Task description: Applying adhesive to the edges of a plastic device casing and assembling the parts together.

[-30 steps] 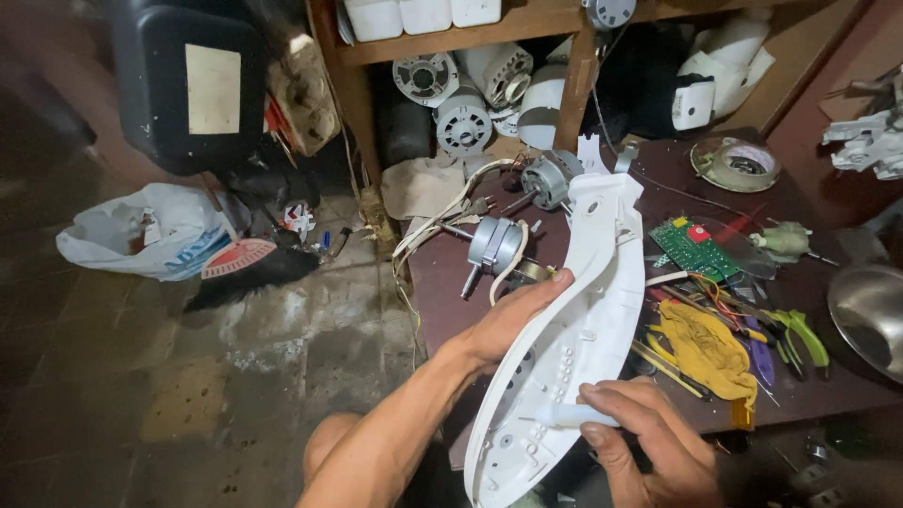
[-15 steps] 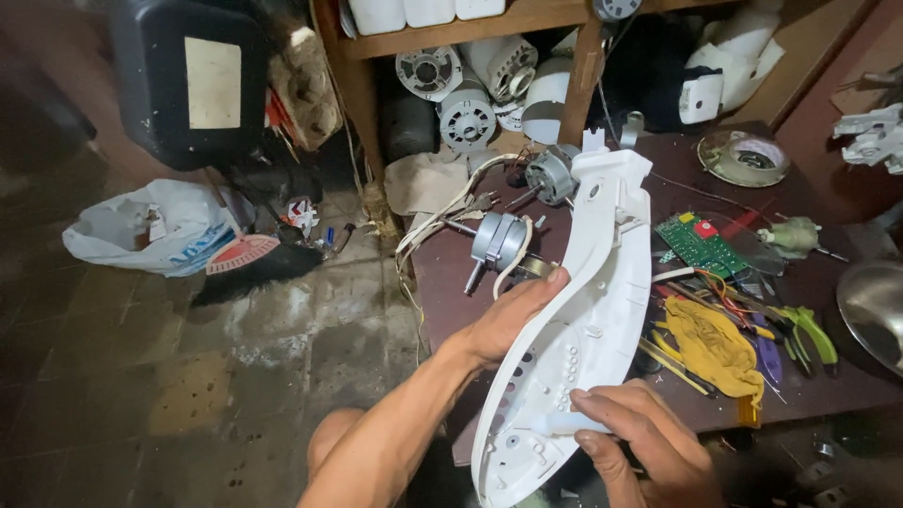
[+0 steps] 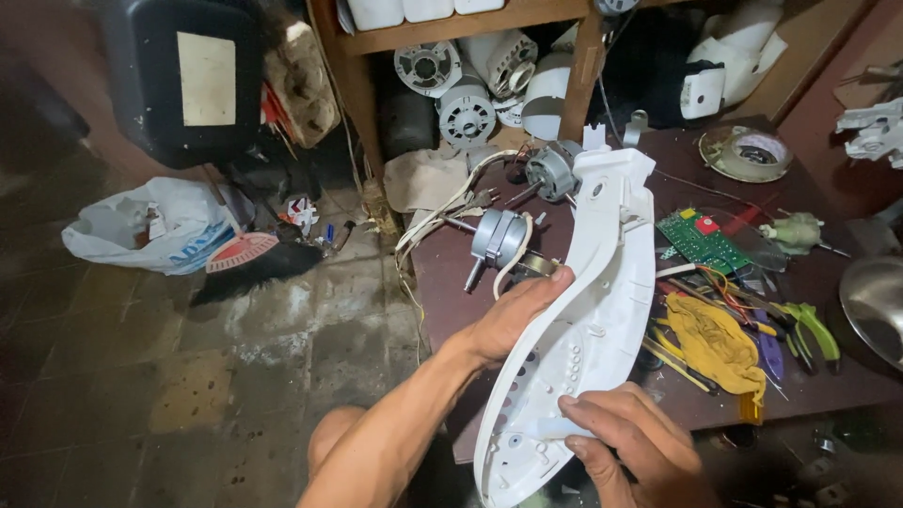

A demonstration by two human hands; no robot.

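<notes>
I had the long white plastic fan housing (image 3: 583,329) held up on edge over the table's (image 3: 851,198) near left corner — my left hand (image 3: 513,315) cupped against its left rim, fingers flat. My right hand (image 3: 625,437) gripped its lower end, fingers closed on the plastic. A grey fan motor (image 3: 497,235) lay just behind, near the table's left edge.

The left hand (image 3: 513,315) reaches forward on a bare, outstretched forearm, palm flat, fingers together. The right hand (image 3: 630,442) sits lower and nearer, fingers curled, thumb pressing down. A bare knee shows below.
</notes>
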